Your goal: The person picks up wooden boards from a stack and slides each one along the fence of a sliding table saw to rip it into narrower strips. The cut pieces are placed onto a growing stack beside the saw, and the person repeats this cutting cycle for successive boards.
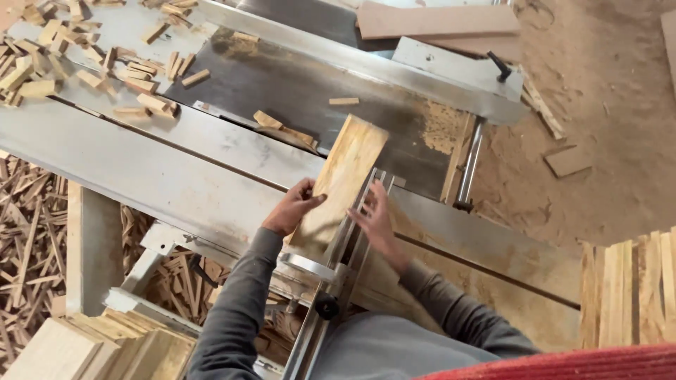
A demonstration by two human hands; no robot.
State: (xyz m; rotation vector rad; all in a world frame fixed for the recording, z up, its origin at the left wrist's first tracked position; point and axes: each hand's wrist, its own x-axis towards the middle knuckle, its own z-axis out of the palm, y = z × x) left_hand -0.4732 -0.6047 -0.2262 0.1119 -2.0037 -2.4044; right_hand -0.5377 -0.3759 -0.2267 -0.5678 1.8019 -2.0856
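A pale wooden board lies on the metal saw table, slanting from near me up toward the dark table plate. My left hand presses on the board's near left edge. My right hand rests flat beside the board's right edge, on a metal guide rail that runs toward me. Both arms wear grey sleeves.
Small wood offcuts litter the table's far left. Cut boards are stacked at the lower left and right. Wood scraps cover the floor on the left, sawdust on the right. A long fence crosses the table's far side.
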